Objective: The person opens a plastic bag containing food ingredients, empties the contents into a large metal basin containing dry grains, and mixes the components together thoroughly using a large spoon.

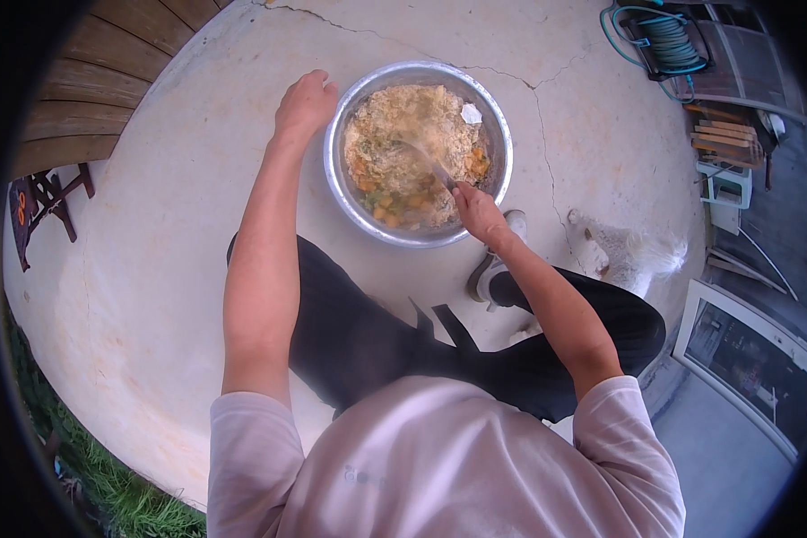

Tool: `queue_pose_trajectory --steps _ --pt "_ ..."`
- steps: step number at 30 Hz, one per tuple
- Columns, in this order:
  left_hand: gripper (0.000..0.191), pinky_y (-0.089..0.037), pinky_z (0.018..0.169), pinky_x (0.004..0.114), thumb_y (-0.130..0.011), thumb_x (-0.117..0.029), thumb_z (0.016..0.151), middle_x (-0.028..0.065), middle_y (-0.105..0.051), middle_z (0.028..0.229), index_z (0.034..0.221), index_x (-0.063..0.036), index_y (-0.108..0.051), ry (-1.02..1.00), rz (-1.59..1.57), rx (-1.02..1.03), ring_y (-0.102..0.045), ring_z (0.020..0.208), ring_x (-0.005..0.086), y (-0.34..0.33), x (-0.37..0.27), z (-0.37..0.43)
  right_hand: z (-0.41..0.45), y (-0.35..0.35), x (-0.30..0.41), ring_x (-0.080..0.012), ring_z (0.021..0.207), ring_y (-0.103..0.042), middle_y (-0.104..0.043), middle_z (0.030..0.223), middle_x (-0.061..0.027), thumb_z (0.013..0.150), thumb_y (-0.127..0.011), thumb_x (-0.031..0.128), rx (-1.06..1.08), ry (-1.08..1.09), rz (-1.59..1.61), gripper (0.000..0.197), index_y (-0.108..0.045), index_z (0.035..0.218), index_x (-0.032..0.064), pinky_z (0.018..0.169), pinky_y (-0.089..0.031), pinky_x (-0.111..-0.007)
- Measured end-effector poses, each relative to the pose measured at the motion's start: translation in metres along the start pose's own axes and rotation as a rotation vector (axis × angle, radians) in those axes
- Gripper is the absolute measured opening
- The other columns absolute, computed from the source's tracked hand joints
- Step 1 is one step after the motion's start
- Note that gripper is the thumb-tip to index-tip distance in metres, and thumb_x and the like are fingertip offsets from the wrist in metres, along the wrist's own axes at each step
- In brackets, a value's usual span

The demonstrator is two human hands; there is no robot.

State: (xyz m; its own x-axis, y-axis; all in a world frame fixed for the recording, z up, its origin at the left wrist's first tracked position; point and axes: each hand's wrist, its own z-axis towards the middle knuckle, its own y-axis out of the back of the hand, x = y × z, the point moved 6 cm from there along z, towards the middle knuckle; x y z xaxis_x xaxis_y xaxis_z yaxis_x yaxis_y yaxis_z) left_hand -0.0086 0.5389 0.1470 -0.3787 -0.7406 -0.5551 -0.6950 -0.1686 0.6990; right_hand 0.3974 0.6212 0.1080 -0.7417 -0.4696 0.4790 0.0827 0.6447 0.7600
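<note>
A large round metal basin [417,244] stands on the concrete ground before me. It holds a pale, crumbly mixture [410,111] with orange and green chunks [397,205] showing mostly at its lower part. My right hand [479,214], at the basin's lower right rim, grips the handle of a utensil [442,175] whose blurred far end lies in or over the mixture; its kind cannot be told. A small white piece [471,113] rests on the mixture at the upper right. My left hand [306,102] is just outside the basin's left rim, fingers partly curled, with nothing visible in it.
A small whitish, furry animal [622,252] is on the concrete right of my shoe [487,272]. A hose reel [676,44] stands at upper right, above stacked wooden pieces [726,142] and a pale plastic stool or crate [726,185]. Wooden boards [87,87] border the upper left, grass [128,497] the lower left.
</note>
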Motion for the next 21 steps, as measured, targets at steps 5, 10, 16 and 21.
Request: queue_pose_trajectory --steps 5,10,16,21 --pt "0.050 -0.051 0.115 0.049 -0.055 -0.035 0.110 0.0157 -0.068 0.150 0.151 -0.0086 -0.064 0.000 0.035 -0.037 -0.063 0.141 0.0347 0.017 0.020 -0.002 -0.002 0.099 0.023 -0.0551 0.099 -0.071 -0.075 0.101 -0.0318 0.116 -0.046 0.035 0.072 -0.018 -0.156 0.037 -0.062 0.136 0.0078 0.088 -0.055 -0.064" --pt "0.049 -0.052 0.115 0.049 -0.056 -0.034 0.109 0.0157 -0.069 0.148 0.150 -0.0082 -0.065 -0.030 0.013 -0.017 -0.063 0.140 0.0352 -0.002 -0.001 0.004 0.001 0.079 -0.067 -0.0584 0.098 -0.069 -0.074 0.101 -0.0347 0.117 -0.044 0.034 -0.161 -0.219 -0.122 0.037 -0.061 0.125 0.0021 0.087 -0.054 -0.065" --pt "0.049 -0.051 0.115 0.049 -0.056 -0.034 0.109 0.0165 -0.069 0.149 0.150 -0.0075 -0.065 -0.010 0.056 -0.037 -0.063 0.140 0.0361 0.017 0.027 -0.003 -0.028 0.013 0.039 -0.0579 0.095 -0.069 -0.072 0.097 -0.0366 0.116 -0.048 0.032 0.234 -0.505 0.281 0.035 -0.062 0.121 0.0004 0.084 -0.056 -0.062" --pt "0.050 -0.051 0.116 0.049 -0.056 -0.034 0.109 0.0163 -0.069 0.149 0.151 -0.0069 -0.064 -0.015 0.027 -0.035 -0.064 0.139 0.0360 0.015 0.007 -0.008 0.036 0.096 0.042 -0.0492 0.092 -0.075 -0.076 0.097 -0.0291 0.114 -0.052 0.032 0.031 0.116 -0.190 0.034 -0.060 0.135 0.0066 0.080 -0.060 -0.058"
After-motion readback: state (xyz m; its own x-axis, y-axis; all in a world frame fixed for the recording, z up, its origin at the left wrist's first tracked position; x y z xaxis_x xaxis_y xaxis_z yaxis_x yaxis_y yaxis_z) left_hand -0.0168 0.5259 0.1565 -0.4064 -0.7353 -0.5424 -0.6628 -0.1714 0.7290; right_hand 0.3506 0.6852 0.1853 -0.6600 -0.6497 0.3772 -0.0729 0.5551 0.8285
